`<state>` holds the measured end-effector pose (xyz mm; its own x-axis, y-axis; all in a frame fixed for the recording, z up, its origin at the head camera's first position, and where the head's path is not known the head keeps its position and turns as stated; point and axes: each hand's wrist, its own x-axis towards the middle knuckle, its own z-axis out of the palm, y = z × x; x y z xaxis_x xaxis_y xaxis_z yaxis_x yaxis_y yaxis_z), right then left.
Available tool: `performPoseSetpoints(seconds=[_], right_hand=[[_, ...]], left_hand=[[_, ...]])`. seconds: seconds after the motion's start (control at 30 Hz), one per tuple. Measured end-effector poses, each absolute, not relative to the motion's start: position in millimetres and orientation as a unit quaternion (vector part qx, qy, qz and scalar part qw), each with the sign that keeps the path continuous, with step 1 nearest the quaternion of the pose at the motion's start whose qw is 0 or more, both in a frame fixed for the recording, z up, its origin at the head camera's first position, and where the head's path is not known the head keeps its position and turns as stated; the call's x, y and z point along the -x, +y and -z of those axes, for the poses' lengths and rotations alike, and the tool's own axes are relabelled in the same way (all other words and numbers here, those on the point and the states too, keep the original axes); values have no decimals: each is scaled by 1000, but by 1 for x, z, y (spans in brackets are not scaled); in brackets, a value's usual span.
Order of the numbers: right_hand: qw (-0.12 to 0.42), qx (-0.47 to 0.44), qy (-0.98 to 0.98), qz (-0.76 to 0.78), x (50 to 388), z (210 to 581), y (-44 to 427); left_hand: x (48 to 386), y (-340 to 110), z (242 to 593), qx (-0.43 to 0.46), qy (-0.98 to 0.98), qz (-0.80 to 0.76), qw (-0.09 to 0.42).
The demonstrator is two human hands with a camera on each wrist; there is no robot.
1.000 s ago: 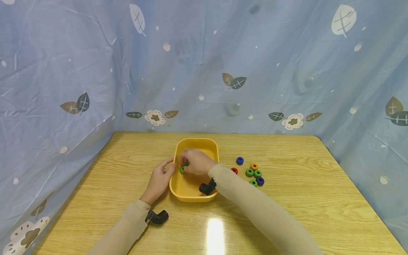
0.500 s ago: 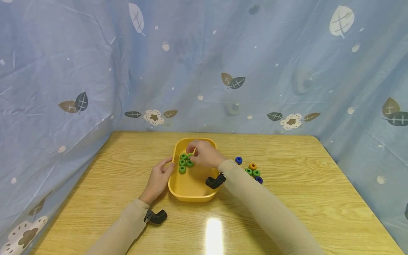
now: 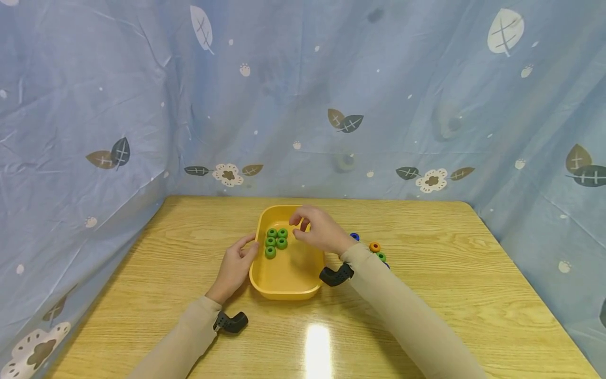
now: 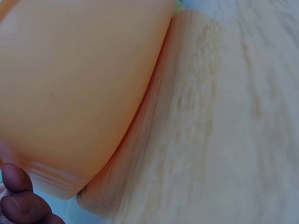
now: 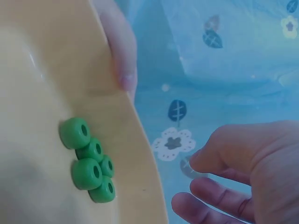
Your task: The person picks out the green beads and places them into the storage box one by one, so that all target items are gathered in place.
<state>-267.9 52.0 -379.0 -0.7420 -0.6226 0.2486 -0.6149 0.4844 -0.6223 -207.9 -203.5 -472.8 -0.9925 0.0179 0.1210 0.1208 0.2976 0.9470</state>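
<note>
Several green ring-shaped beads (image 3: 271,242) lie clustered near the left wall of a yellow plastic tray (image 3: 286,295). My left hand (image 3: 235,267) rests against the tray's left side, its thumb at the rim; in the left wrist view its fingertips (image 4: 21,205) show beside the outer wall. Above the tray's right half hovers my right hand (image 3: 318,227), thumb and fingers loosely bent and apart. The right wrist view shows nothing between them, with the green beads (image 5: 88,170) sitting apart from the hand (image 5: 233,172).
Right of the tray, partly behind my right forearm, lie loose beads: a blue one (image 3: 354,237), an orange one (image 3: 375,247) and a green one (image 3: 381,256). The wooden table (image 3: 454,273) meets a patterned blue curtain (image 3: 303,105) at the back and sides.
My right hand has left the green beads and moved right and slightly up, its fingers parting. The bead cluster has come into full view. My left hand stays at the tray.
</note>
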Motion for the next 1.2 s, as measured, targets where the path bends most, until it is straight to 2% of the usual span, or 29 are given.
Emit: performPoseSetpoints(seconds=[0.57,1.2], right_hand=[[-61,342,853,389,236,382,96],[-91,302,884,345,220,398,168]], left_hand=[[206,-203,471,40,-804,591,40],[206,-203,470,40,-801,596,36]])
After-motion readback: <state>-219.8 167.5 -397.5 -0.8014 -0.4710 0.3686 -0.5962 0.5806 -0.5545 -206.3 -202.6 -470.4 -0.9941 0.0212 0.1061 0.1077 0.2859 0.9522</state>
